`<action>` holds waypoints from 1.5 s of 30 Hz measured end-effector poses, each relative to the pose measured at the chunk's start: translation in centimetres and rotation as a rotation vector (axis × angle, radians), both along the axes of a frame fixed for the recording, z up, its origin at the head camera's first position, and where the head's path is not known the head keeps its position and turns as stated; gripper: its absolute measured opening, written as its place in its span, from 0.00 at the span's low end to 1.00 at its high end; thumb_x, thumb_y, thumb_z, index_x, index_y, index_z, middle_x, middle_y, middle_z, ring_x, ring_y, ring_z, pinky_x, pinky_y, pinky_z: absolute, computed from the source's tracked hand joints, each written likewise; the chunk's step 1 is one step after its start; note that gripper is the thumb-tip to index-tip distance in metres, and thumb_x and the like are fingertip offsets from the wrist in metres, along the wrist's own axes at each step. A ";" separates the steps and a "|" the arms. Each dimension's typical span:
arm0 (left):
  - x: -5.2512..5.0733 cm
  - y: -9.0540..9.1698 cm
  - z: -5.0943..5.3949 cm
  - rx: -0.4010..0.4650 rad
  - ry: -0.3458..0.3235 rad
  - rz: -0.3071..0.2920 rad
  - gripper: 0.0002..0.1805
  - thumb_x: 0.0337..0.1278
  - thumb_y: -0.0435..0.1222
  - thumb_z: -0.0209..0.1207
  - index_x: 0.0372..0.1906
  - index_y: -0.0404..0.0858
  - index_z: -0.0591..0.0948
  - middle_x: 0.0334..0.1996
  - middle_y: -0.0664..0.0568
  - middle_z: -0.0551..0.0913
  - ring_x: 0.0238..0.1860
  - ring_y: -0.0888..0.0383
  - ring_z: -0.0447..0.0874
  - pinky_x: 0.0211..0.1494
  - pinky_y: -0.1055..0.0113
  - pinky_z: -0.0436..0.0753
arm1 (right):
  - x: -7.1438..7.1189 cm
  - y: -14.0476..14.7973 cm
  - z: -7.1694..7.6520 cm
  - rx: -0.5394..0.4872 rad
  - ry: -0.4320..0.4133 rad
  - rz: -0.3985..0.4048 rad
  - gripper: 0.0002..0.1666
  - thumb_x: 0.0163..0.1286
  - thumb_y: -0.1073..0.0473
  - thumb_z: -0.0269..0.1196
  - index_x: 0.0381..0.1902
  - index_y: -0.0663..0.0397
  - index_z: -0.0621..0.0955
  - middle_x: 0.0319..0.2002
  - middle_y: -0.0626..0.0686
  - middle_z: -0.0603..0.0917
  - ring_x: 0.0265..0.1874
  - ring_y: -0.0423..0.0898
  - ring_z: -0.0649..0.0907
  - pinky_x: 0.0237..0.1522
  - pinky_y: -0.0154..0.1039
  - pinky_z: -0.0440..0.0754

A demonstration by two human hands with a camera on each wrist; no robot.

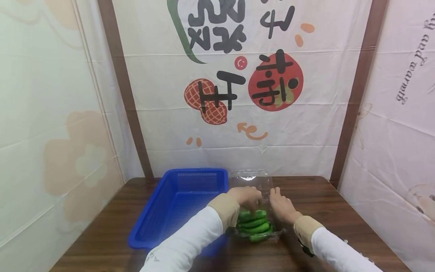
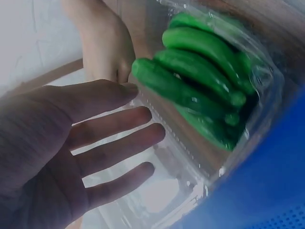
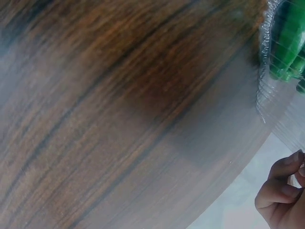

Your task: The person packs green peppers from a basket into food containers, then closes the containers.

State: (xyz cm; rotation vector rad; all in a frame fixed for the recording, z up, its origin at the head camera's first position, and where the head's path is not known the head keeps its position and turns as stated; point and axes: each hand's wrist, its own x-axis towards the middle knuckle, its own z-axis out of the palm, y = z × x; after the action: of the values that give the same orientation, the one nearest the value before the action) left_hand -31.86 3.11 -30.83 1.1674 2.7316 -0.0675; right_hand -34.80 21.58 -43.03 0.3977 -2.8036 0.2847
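Note:
Several smooth green cucumbers (image 1: 253, 223), slightly curved, lie stacked in a clear plastic clamshell box (image 1: 249, 181). The box stands on the table, its lid folded back toward the wall. Just over the far end of the pile is my left hand (image 1: 246, 195). In the left wrist view its fingers (image 2: 119, 131) are spread and fairly straight, with nothing held; the thumb tip is close to one cucumber (image 2: 176, 86). My right hand (image 1: 282, 206) is at the box's right side. In the right wrist view its curled fingers (image 3: 281, 191) pinch the clear plastic edge.
A blue plastic basket (image 1: 146, 215) with perforated walls stands directly left of the box. Both rest on a dark wood-grain table (image 1: 312, 196). Printed white cloth walls (image 1: 163, 124) rise behind and at both sides.

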 end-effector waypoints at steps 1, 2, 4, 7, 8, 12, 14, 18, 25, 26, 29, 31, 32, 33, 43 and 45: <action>-0.1 -0.2 0.1 0.002 0.015 0.003 0.18 0.48 0.33 0.71 0.48 0.46 0.86 0.41 0.57 0.85 0.39 0.60 0.82 0.41 0.67 0.80 | 0.0 0.1 0.0 -0.003 0.009 -0.001 0.17 0.65 0.73 0.53 0.51 0.72 0.66 0.44 0.68 0.68 0.19 0.56 0.77 0.22 0.53 0.77; -0.2 -0.4 0.2 0.001 0.047 0.005 0.16 0.50 0.34 0.70 0.47 0.46 0.86 0.39 0.57 0.85 0.38 0.60 0.82 0.40 0.66 0.80 | 0.0 0.2 0.0 -0.007 0.017 -0.004 0.19 0.64 0.72 0.55 0.52 0.72 0.66 0.44 0.68 0.68 0.19 0.56 0.77 0.22 0.53 0.77; -0.5 -1.0 0.4 -0.016 0.131 0.008 0.10 0.52 0.35 0.68 0.42 0.46 0.87 0.35 0.57 0.84 0.35 0.59 0.81 0.38 0.64 0.80 | 0.0 0.2 -0.1 -0.020 0.041 -0.009 0.21 0.62 0.71 0.58 0.51 0.71 0.66 0.41 0.66 0.68 0.19 0.57 0.77 0.23 0.54 0.77; -0.9 -2.1 0.6 -0.042 0.275 0.035 0.02 0.54 0.38 0.65 0.33 0.48 0.85 0.31 0.57 0.84 0.33 0.58 0.82 0.37 0.61 0.80 | 0.0 0.0 -0.3 -0.032 0.090 -0.023 0.26 0.57 0.70 0.62 0.52 0.70 0.66 0.39 0.63 0.68 0.20 0.58 0.77 0.23 0.54 0.77; -1.1 -2.5 0.7 -0.047 0.320 0.049 0.01 0.54 0.38 0.64 0.31 0.48 0.85 0.31 0.56 0.84 0.34 0.57 0.82 0.37 0.60 0.81 | -0.1 0.0 -0.4 -0.036 0.107 -0.028 0.27 0.55 0.70 0.62 0.52 0.69 0.66 0.38 0.62 0.69 0.20 0.58 0.77 0.23 0.54 0.77; -1.9 -3.9 1.1 -0.020 0.421 0.146 0.04 0.57 0.41 0.64 0.32 0.46 0.86 0.33 0.53 0.85 0.36 0.53 0.84 0.38 0.56 0.81 | -0.2 -0.1 -0.5 -0.036 0.179 -0.062 0.27 0.51 0.70 0.62 0.50 0.67 0.67 0.37 0.61 0.70 0.20 0.59 0.78 0.22 0.55 0.78; -2.2 -4.5 1.1 0.037 0.434 0.228 0.05 0.58 0.40 0.63 0.34 0.44 0.86 0.33 0.51 0.85 0.37 0.51 0.85 0.39 0.53 0.81 | -0.3 0.0 -0.6 -0.040 0.205 -0.076 0.25 0.52 0.71 0.61 0.48 0.66 0.66 0.35 0.60 0.70 0.19 0.60 0.78 0.21 0.55 0.77; -2.6 -5.5 0.8 0.188 0.445 0.379 0.07 0.57 0.39 0.65 0.36 0.39 0.85 0.33 0.47 0.86 0.37 0.47 0.85 0.38 0.49 0.82 | -0.3 0.1 -0.7 -0.058 0.272 -0.085 0.17 0.59 0.70 0.59 0.43 0.64 0.65 0.32 0.59 0.70 0.17 0.61 0.77 0.19 0.55 0.76; -3.2 -6.7 0.3 0.361 0.532 0.394 0.20 0.58 0.39 0.67 0.48 0.30 0.76 0.38 0.41 0.82 0.36 0.42 0.86 0.34 0.49 0.83 | -0.8 0.4 -0.9 -0.095 0.470 -0.047 0.15 0.64 0.66 0.63 0.35 0.60 0.66 0.23 0.56 0.72 0.11 0.58 0.75 0.12 0.51 0.70; -3.3 -6.8 0.2 0.379 0.526 0.382 0.22 0.58 0.39 0.67 0.50 0.30 0.74 0.39 0.41 0.81 0.36 0.42 0.86 0.33 0.50 0.84 | -0.8 0.5 -0.9 -0.097 0.495 -0.040 0.15 0.63 0.66 0.65 0.34 0.60 0.67 0.22 0.55 0.73 0.11 0.58 0.75 0.11 0.51 0.70; -3.7 -7.0 0.1 0.406 0.479 0.352 0.25 0.61 0.39 0.66 0.56 0.30 0.71 0.45 0.40 0.81 0.38 0.40 0.86 0.34 0.49 0.84 | -0.8 0.8 -0.9 -0.101 0.546 -0.017 0.17 0.60 0.66 0.69 0.32 0.58 0.69 0.20 0.55 0.75 0.11 0.58 0.75 0.11 0.50 0.69; -3.9 -7.1 0.0 0.420 0.452 0.337 0.25 0.61 0.38 0.65 0.57 0.31 0.70 0.47 0.40 0.81 0.38 0.39 0.86 0.34 0.48 0.84 | -0.8 1.1 -1.0 -0.095 0.564 0.001 0.17 0.59 0.65 0.70 0.31 0.57 0.70 0.20 0.54 0.76 0.12 0.58 0.76 0.11 0.50 0.69; -4.0 -7.1 0.0 0.424 0.442 0.326 0.25 0.62 0.37 0.65 0.58 0.31 0.70 0.48 0.40 0.81 0.38 0.39 0.86 0.35 0.48 0.84 | -0.8 1.3 -1.0 -0.091 0.570 0.008 0.17 0.59 0.64 0.70 0.30 0.56 0.70 0.19 0.53 0.76 0.12 0.58 0.76 0.10 0.49 0.69; -4.0 -7.1 -0.1 0.423 0.434 0.312 0.23 0.63 0.37 0.64 0.57 0.32 0.71 0.47 0.40 0.81 0.38 0.39 0.86 0.34 0.47 0.84 | -0.8 1.4 -0.9 -0.088 0.573 0.018 0.17 0.60 0.64 0.71 0.30 0.56 0.70 0.19 0.53 0.75 0.12 0.57 0.76 0.10 0.48 0.68; -5.4 -8.2 -0.4 0.425 0.425 -0.019 0.11 0.66 0.36 0.61 0.50 0.37 0.80 0.40 0.47 0.86 0.39 0.50 0.86 0.41 0.55 0.83 | -0.9 2.9 -0.8 -0.075 0.621 0.166 0.21 0.58 0.63 0.72 0.26 0.50 0.68 0.15 0.42 0.65 0.10 0.41 0.67 0.11 0.38 0.62; -5.4 -8.2 -0.3 0.471 0.375 -0.080 0.08 0.64 0.34 0.63 0.45 0.37 0.81 0.38 0.48 0.86 0.38 0.52 0.85 0.42 0.58 0.83 | -0.8 3.3 -0.8 -0.062 0.616 0.179 0.20 0.59 0.62 0.71 0.26 0.49 0.68 0.15 0.39 0.63 0.10 0.38 0.65 0.12 0.37 0.62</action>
State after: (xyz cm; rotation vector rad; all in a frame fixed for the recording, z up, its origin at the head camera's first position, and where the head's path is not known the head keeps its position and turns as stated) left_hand -37.24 -5.08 -31.08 1.5147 3.1321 0.4095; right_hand -35.59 24.92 -43.85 0.6040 -2.1566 0.2358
